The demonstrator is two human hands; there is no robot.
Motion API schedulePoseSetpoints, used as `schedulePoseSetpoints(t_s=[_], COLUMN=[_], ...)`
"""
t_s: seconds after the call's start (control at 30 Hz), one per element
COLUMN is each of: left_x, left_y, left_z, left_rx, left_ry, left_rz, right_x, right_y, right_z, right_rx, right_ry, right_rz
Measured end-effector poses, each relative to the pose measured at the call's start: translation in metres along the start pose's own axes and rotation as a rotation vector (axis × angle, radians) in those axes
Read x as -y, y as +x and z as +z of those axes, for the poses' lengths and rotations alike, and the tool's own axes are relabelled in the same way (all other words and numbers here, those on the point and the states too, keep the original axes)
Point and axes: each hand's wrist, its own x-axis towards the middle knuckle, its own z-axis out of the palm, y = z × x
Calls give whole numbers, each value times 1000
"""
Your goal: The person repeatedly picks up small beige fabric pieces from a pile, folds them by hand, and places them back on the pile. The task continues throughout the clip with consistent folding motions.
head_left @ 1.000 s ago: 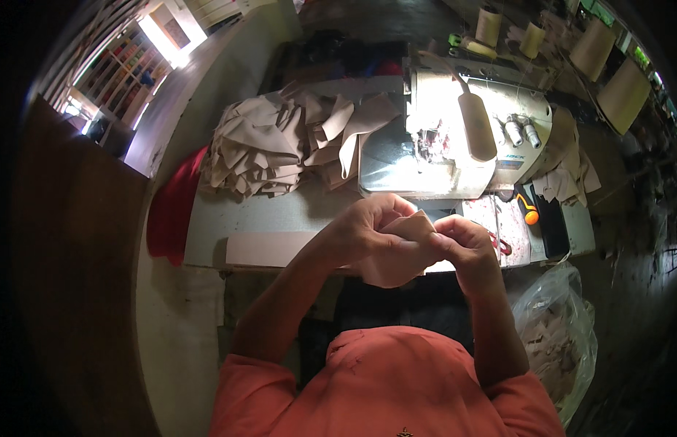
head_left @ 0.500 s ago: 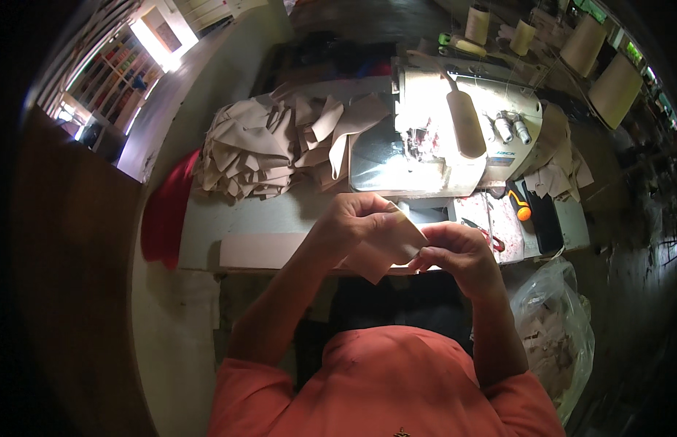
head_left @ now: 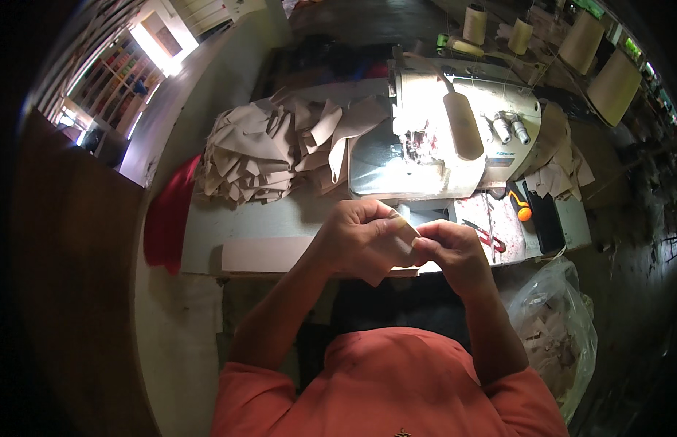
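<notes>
Between both hands, over the table's front edge, hangs a small beige fabric piece (head_left: 386,255). My left hand (head_left: 360,233) pinches its upper part, fingers curled in. With thumb and fingertips, my right hand (head_left: 451,247) grips the right edge of the same piece. Just beyond the hands stands a lit sewing machine (head_left: 455,131). A flat beige fabric strip (head_left: 265,255) lies along the front edge, by my left forearm. Behind it, left of the machine, is a heap of beige fabric pieces (head_left: 247,149).
Right of the machine lie red-handled snips (head_left: 490,239), an orange-ended tool (head_left: 524,214) and a dark phone-like slab (head_left: 545,222). A clear plastic bag (head_left: 557,328) of scraps hangs at the right. Thread cones (head_left: 582,44) stand at the back right; red cloth (head_left: 169,218) is at the left.
My right hand has shifted slightly left along the fabric piece, closer to my left hand. The piece is now more bent and less of it shows.
</notes>
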Motion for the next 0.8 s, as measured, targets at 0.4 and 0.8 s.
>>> schedulePoseSetpoints(t_s=[0.4,0.8], left_x=[25,31], left_y=[13,11], left_z=[-3,5], left_rx=[317,328], left_ry=[-241,-327], left_rz=[-83,-134], right_x=[-13,-33], right_y=[5,-9], right_z=[-21,-28], right_rx=[-116,-98], right_ry=[340,299], right_rz=[139,77])
